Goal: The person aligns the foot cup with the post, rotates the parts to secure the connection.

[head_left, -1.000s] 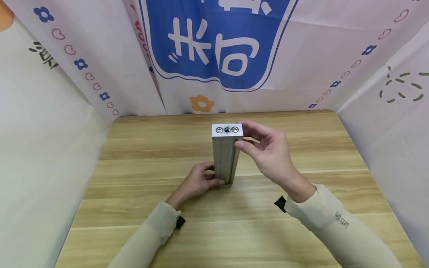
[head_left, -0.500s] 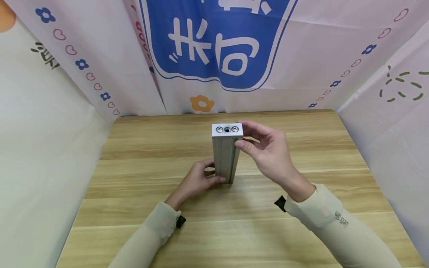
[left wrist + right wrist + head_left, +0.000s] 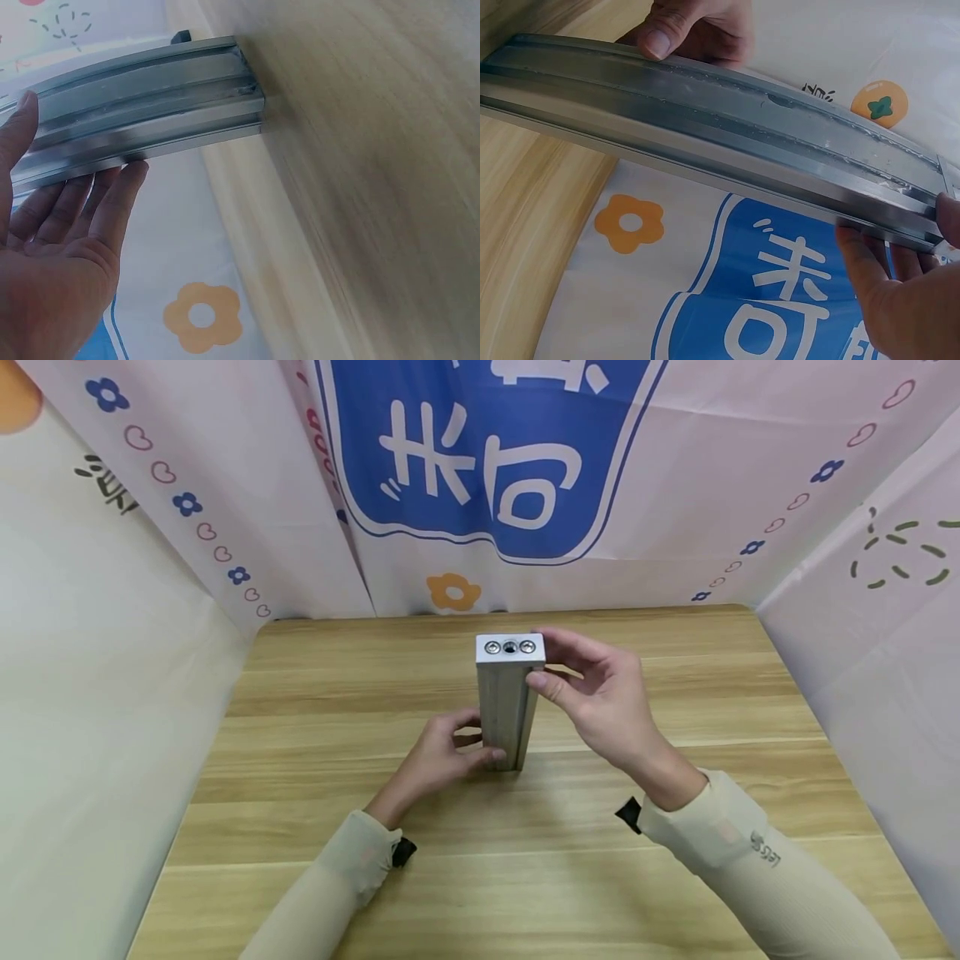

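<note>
A grooved aluminium profile [image 3: 498, 714] stands upright on the wooden table. Its silver end plate [image 3: 510, 658], with two screws and a hole between them, faces up. My left hand [image 3: 441, 758] holds the lower part from the left, thumb on the near face. At the top, my right hand [image 3: 603, 697] grips the right edge between thumb and fingers, just by the end plate. The left wrist view shows the profile's lower end [image 3: 247, 90] meeting the table, my fingers [image 3: 120, 202] along its edge. Small white flecks dot the profile's face [image 3: 795, 120] in the right wrist view.
The wooden table [image 3: 300, 693] extends around the profile. Behind it hangs a white cloth [image 3: 675, 527] with a blue sign print. More white cloth [image 3: 90, 693] closes off the left side and the right side. In the left wrist view, a small dark piece [image 3: 181, 36] shows behind the profile.
My left hand has slid slightly up along the profile. The right hand keeps its grip at the top, and the profile stays in place.
</note>
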A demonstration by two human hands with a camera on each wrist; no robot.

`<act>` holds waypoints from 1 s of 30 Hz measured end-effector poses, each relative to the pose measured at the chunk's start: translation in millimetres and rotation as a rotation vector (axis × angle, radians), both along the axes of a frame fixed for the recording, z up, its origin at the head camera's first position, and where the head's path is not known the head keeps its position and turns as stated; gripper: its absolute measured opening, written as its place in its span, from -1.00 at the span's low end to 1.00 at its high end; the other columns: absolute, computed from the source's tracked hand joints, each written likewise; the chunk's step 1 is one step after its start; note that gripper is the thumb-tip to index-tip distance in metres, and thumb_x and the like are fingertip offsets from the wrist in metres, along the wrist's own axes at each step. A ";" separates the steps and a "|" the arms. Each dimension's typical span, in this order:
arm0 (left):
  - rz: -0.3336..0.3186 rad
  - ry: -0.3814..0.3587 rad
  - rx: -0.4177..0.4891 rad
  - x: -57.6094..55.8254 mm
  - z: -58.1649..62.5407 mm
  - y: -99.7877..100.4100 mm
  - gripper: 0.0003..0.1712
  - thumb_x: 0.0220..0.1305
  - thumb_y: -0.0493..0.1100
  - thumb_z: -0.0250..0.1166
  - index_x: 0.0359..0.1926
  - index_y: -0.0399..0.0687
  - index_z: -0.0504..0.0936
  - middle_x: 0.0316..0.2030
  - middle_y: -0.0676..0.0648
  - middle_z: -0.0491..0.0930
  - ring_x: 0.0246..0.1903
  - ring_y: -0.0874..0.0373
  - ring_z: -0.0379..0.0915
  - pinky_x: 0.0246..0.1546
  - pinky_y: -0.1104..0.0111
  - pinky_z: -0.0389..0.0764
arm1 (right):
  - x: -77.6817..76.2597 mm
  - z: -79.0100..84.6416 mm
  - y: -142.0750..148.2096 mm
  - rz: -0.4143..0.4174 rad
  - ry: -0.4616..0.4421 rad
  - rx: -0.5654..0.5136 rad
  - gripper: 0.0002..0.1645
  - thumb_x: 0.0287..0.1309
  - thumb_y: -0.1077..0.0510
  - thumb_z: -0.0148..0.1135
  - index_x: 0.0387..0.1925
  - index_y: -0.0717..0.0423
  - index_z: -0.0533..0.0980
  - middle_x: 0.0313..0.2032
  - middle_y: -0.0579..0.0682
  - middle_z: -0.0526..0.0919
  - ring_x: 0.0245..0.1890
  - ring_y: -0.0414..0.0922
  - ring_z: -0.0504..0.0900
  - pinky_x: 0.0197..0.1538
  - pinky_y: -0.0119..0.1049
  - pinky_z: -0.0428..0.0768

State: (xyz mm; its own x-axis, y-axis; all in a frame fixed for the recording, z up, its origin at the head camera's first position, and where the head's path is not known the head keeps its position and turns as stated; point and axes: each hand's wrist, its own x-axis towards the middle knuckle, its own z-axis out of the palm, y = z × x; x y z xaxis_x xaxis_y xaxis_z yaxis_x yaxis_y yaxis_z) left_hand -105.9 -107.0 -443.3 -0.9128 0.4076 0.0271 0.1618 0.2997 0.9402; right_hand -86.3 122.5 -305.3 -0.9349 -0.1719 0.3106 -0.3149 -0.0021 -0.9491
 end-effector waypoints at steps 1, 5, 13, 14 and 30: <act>0.000 0.002 0.001 0.0 0.7 -0.2 -0.49 0.17 -0.27 0.60 0.14 -0.15 0.69 0.06 -0.18 0.74 0.18 -0.15 0.66 0.21 0.02 0.77 | 0.1 -0.1 0.1 0.001 -0.002 -0.002 -0.41 0.16 0.60 0.34 0.25 0.49 0.52 0.06 0.17 0.71 0.03 -0.16 0.71 0.14 -0.36 0.80; 0.009 0.004 0.020 0.0 4.4 -1.6 -0.54 0.18 -0.29 0.59 0.10 -0.13 0.69 0.06 -0.17 0.73 0.18 -0.13 0.66 0.21 0.04 0.78 | 0.2 -0.1 0.5 0.006 -0.008 -0.011 -0.40 0.16 0.60 0.34 0.27 0.49 0.52 0.09 0.23 0.70 0.05 -0.15 0.72 0.15 -0.34 0.80; 0.008 0.020 0.070 -1.3 15.3 -2.4 -0.54 0.18 -0.33 0.58 0.10 -0.15 0.69 0.06 -0.19 0.73 0.16 -0.14 0.66 0.20 0.03 0.78 | -0.2 -1.0 1.7 0.002 -0.014 -0.016 -0.39 0.14 0.60 0.36 0.26 0.47 0.53 0.10 0.22 0.71 0.05 -0.13 0.73 0.16 -0.32 0.81; 0.008 0.022 0.077 -1.2 16.2 -2.2 -0.54 0.18 -0.33 0.58 0.11 -0.16 0.69 0.06 -0.19 0.73 0.15 -0.14 0.67 0.20 0.03 0.78 | -0.3 -1.2 1.8 0.001 -0.014 -0.017 -0.39 0.14 0.59 0.36 0.26 0.47 0.53 0.09 0.19 0.72 0.05 -0.13 0.74 0.16 -0.32 0.81; 0.011 0.098 0.117 1.4 41.6 -3.9 -0.57 0.23 -0.30 0.56 0.11 -0.18 0.70 0.09 -0.20 0.73 0.14 -0.11 0.68 0.15 0.13 0.81 | 0.8 -3.2 2.6 0.007 -0.002 -0.031 -0.42 0.15 0.58 0.37 0.24 0.45 0.54 0.07 0.05 0.73 0.05 -0.13 0.73 0.15 -0.33 0.81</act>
State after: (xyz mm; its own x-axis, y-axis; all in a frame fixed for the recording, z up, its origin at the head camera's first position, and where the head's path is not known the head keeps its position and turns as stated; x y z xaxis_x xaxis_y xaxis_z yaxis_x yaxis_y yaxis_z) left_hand -104.6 -110.9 -401.8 -0.9078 0.3864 0.1633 0.2520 0.1909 0.9487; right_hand -85.5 125.1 -308.5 -0.9342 -0.1691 0.3140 -0.3129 -0.0337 -0.9492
